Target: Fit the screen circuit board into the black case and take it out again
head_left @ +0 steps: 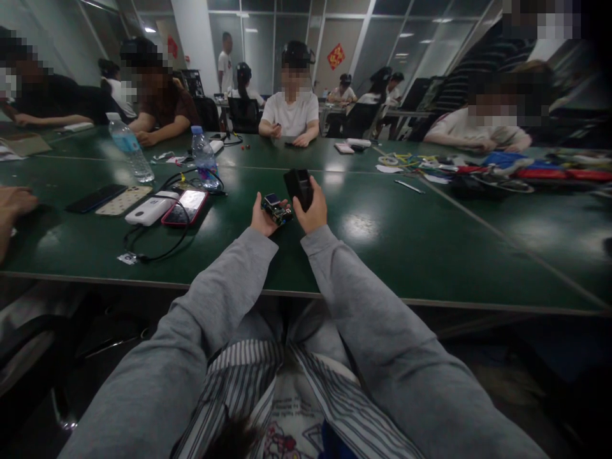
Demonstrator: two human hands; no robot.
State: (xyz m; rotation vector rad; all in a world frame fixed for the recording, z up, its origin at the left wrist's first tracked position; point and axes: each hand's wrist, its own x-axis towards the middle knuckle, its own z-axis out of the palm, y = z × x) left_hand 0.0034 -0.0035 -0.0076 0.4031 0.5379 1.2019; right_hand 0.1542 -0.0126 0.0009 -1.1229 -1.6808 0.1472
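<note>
My left hand (264,220) is curled around a small green circuit board (277,210) that carries a little screen (272,198) at its upper end. Close beside it, my right hand (313,207) grips a black plastic case (299,187), thumb across its near side and the case tilted upward. Board and case are apart, both held just above the green tabletop (363,255). The fingers behind each object are partly hidden.
Left of my hands lie a red-edged phone (185,208), a white power bank (152,208) with a black cable, more phones (98,198) and two water bottles (204,159). Cables and coloured parts (516,171) cover the right side. A person (291,108) sits opposite.
</note>
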